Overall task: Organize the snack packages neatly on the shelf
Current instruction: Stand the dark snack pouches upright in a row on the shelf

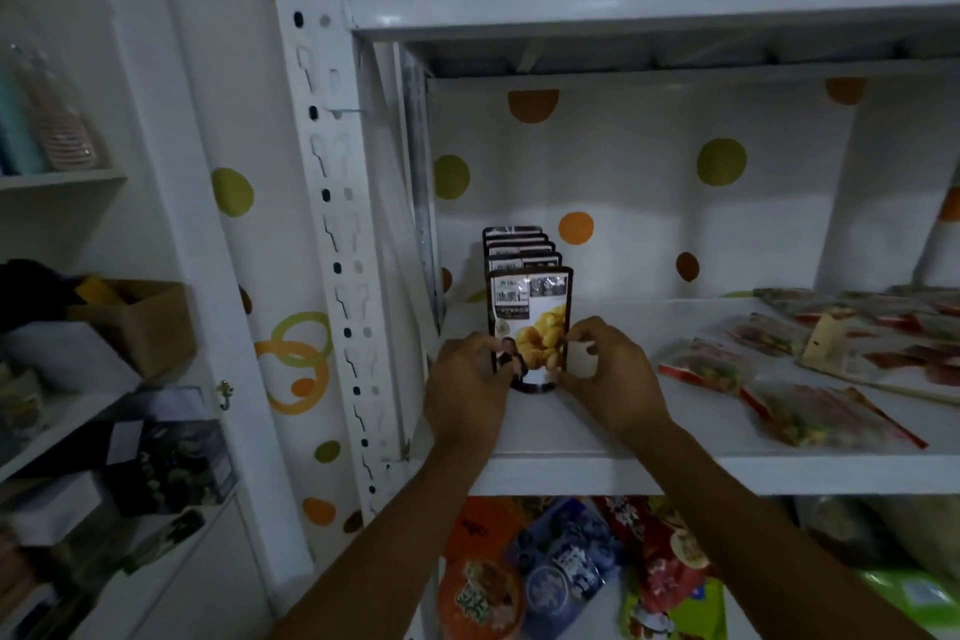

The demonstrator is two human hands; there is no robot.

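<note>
Pouch upright at front-left of shelf, long axis vertical, heading a row of like pouches that runs toward 12 o'clock. Left hand pinches its 9 o'clock edge, right hand its 3 o'clock edge: both grips closed on it, equally near. Flat packages lie loose at 3 o'clock.
</note>
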